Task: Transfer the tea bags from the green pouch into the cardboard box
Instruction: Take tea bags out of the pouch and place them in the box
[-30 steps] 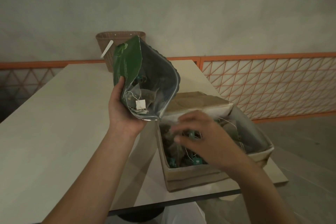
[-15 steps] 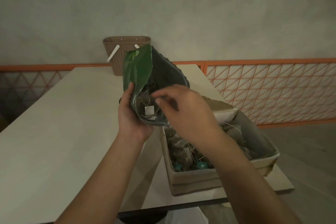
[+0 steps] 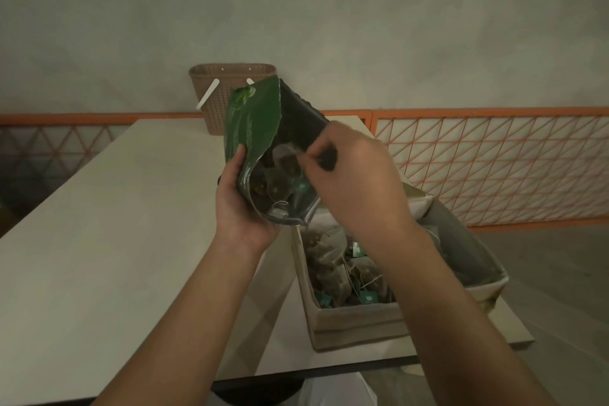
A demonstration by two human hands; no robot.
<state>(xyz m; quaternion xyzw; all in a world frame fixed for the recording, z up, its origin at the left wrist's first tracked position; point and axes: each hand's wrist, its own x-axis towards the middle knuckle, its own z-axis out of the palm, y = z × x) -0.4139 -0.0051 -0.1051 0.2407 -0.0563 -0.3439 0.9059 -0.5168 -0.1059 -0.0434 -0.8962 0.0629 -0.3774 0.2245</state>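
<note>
Fingers of the right hand pinch a tea bag inside the green pouch, gripped mid-frame by the left hand. Lower right, the cardboard box sits on the surface; a basket stands behind the pouch.

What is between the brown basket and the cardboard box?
In the head view, the green pouch, held up by the left hand, sits between the brown basket and the cardboard box.
</note>
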